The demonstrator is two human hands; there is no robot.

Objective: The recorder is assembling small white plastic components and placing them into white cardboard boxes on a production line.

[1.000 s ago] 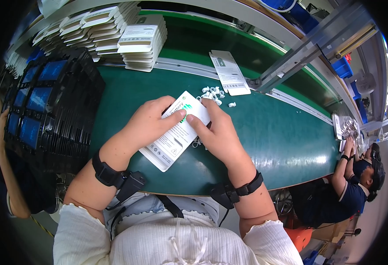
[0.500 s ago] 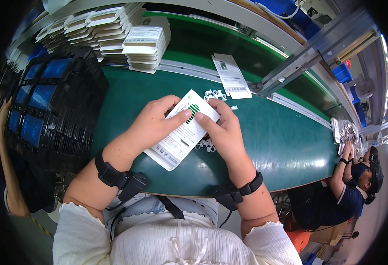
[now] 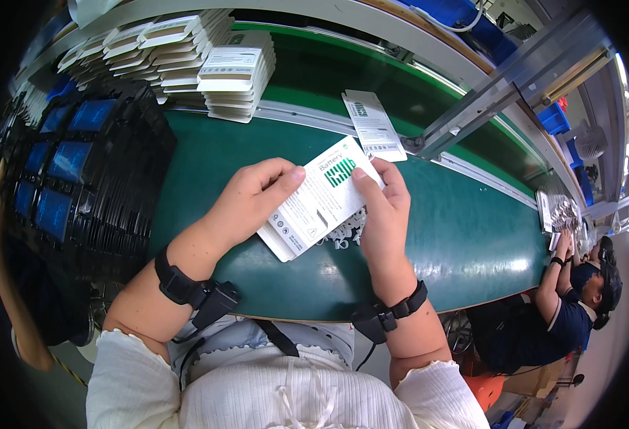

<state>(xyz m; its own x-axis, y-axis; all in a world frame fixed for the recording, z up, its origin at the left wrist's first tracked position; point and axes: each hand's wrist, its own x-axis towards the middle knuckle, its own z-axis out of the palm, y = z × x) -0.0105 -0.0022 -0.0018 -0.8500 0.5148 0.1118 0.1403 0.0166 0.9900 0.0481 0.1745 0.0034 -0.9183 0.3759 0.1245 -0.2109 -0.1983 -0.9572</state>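
A flat white carton point(image 3: 321, 193) with green battery graphics and small print is held tilted over the green table. My left hand point(image 3: 253, 196) pinches its left edge, thumb near the upper left side. At the right edge, my right hand point(image 3: 384, 211) grips the carton with its thumb on the printed face and the fingers behind. Partly covered by the carton, several small white looped pieces point(image 3: 346, 229) lie on the table just below it. Another white flat carton point(image 3: 375, 125) lies beyond my right hand, against the metal rail.
Tall stacks of flat white cartons point(image 3: 236, 75) stand at the back left. Stacked black trays with blue panels point(image 3: 71, 159) sit at the left, a person's arm point(image 3: 3, 264) beside them. A metal post point(image 3: 493, 93) rises at the back right. A co-worker point(image 3: 568, 314) works at far right.
The carton has moved up and right, exposing more of its printed face. My right hand shifted right and its thumb moved toward the edge; my left thumb drew back to the left edge.
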